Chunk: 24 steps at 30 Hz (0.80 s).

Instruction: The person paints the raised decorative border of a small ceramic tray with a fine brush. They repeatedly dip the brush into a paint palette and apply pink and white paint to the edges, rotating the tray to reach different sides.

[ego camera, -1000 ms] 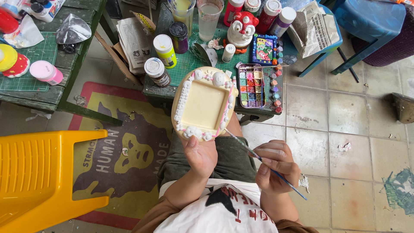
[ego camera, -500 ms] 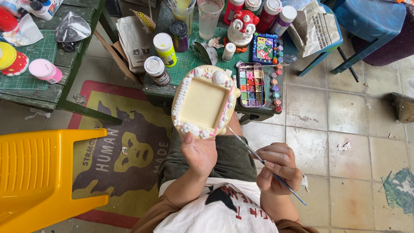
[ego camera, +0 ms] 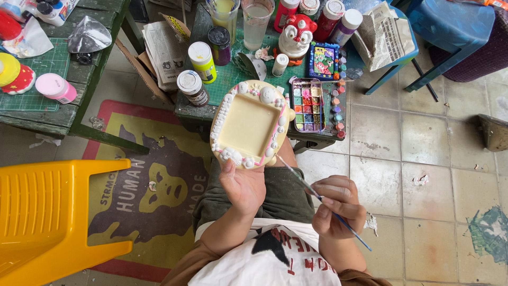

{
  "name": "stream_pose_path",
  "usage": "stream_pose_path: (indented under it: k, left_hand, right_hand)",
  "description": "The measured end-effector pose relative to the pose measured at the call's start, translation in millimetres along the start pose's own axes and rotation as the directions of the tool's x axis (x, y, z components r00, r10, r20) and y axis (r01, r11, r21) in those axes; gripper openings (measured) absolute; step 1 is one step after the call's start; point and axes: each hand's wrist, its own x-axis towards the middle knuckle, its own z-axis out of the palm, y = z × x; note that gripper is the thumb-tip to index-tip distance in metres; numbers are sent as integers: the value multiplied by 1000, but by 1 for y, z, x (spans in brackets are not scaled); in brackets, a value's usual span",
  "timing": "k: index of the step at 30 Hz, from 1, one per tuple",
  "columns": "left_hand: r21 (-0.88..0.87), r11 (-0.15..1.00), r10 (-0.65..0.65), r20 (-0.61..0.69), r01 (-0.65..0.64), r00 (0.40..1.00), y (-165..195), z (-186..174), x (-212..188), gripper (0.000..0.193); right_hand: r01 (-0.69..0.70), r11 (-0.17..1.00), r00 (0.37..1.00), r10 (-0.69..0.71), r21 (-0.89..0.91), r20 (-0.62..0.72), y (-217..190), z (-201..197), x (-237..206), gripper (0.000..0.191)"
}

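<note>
Over my lap, just short of the green table (ego camera: 233,79), my left hand (ego camera: 242,186) grips the cream frame (ego camera: 248,124) by its bottom edge while my right hand (ego camera: 338,204) pinches the thin brush (ego camera: 312,191), tip near its pink-trimmed lower corner, so I reckon edging needs steady strokes.

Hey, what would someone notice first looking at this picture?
The cream decorated frame, held up mid-picture by the left hand. Beside it the right hand grips a thin paintbrush aimed at the frame's lower edge. At lower left sits a bright yellow plastic stool.
</note>
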Motion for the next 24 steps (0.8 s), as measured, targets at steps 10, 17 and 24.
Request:
stream_pose_path:
  k: [10, 17, 24]
  left_hand:
    - [-27, 998, -51, -14, 51, 999, 2, 1, 1, 64]
    - [-56, 997, -54, -13, 53, 998, 0, 0, 3, 61]
    - [-50, 998, -29, 46, 31, 999, 1, 2, 3, 60]
  right_hand:
    - [-3, 996, 1000, 4, 86, -13, 5, 2, -3, 17]
    - [21, 999, 997, -23, 38, 67, 1, 1, -9, 14]
    - [15, 998, 997, -19, 53, 76, -1, 3, -9, 15]
